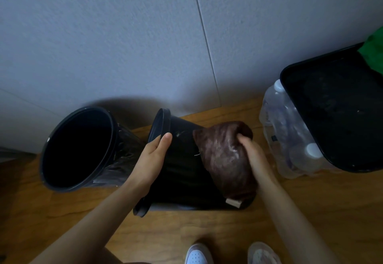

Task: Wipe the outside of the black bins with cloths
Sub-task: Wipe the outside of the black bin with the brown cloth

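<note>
A black bin [180, 160] lies tipped on its side on the wooden floor, its rim toward the wall. My left hand [153, 160] rests on its side near the rim, fingers straight, thumb across the wall. A dark brown cloth [226, 156] is draped over the bin's right side. My right hand [250, 154] grips the cloth and presses it to the bin. A second black bin [78, 150] stands tilted to the left, its open mouth facing me, a clear bag around its body.
A larger black rectangular bin [335, 110] stands at the right with something green [373, 52] behind it. A wrapped pack of water bottles [290, 139] lies beside it. The grey wall [124, 36] is close behind. My shoes [199, 255] show at the bottom edge.
</note>
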